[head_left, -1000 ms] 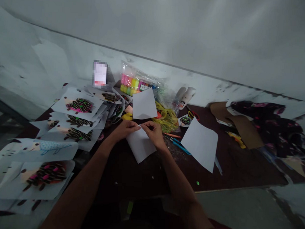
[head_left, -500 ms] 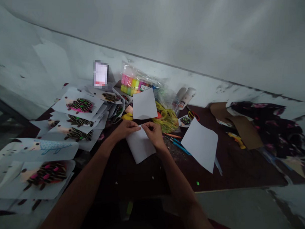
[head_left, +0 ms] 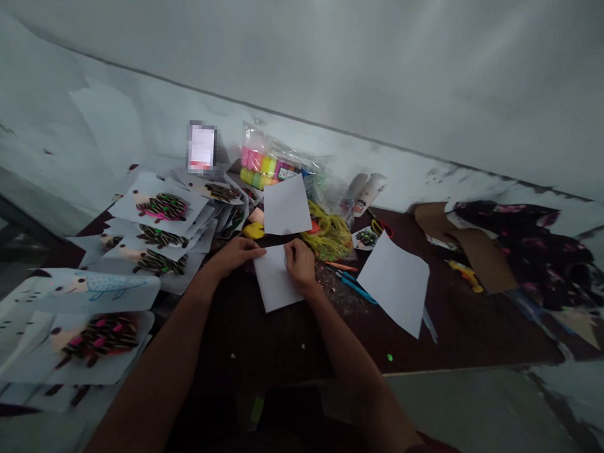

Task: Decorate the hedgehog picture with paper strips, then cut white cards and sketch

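Note:
A sheet of white paper [head_left: 276,285] lies on the dark table in front of me, partly covered by my fingers. My left hand [head_left: 236,256] holds its upper left corner, thumb along the edge. Over the upper right part, my right hand [head_left: 301,265] is closed with its fingers bent against the paper. Just behind stands or leans another white sheet [head_left: 287,206], with yellow netting [head_left: 331,235] beside it. To the right lies a larger white sheet [head_left: 395,282] with a curled edge, partly over blue pens or tools [head_left: 357,286].
At left are piled paper sheets with hedgehog pictures [head_left: 161,207], and more hedgehog sheets [head_left: 97,338] nearer me. A clear bag of coloured bottles [head_left: 267,162] rests against the wall. Scissors [head_left: 381,228], brown cardboard [head_left: 486,259], a yellow cutter [head_left: 465,275] and dark flowered cloth [head_left: 558,255] lie rightward.
My hands have moved apart from the paper's upper edge. The right hand has turned and come down onto the sheet, which now lies flatter and straighter.

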A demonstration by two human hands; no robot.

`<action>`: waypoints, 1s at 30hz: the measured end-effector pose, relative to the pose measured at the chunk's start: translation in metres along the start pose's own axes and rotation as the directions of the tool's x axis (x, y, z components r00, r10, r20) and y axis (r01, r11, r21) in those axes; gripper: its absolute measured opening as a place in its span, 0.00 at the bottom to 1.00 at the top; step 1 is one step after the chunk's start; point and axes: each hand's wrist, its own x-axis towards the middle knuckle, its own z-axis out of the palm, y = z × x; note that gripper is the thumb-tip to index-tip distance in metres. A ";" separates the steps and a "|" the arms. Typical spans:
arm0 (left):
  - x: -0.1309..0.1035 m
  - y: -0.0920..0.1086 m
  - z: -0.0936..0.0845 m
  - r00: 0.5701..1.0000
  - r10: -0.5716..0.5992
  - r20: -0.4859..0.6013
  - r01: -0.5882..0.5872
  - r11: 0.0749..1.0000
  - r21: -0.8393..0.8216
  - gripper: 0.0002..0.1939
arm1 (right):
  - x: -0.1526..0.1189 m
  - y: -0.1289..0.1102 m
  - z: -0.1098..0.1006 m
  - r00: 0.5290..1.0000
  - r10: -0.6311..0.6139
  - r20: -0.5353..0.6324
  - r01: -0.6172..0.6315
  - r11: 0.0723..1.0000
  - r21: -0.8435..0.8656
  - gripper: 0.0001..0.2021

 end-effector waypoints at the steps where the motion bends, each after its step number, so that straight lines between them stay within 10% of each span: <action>1: -0.001 0.000 -0.002 1.000 -0.016 0.018 0.017 0.999 -0.028 0.17 | 0.000 0.001 0.001 1.000 -0.005 0.003 0.005 1.000 -0.006 0.07; 30: -0.003 0.005 -0.001 0.992 -0.031 -0.120 0.013 0.989 -0.149 0.13 | -0.002 0.008 -0.001 0.981 -0.064 -0.181 0.078 0.995 0.067 0.10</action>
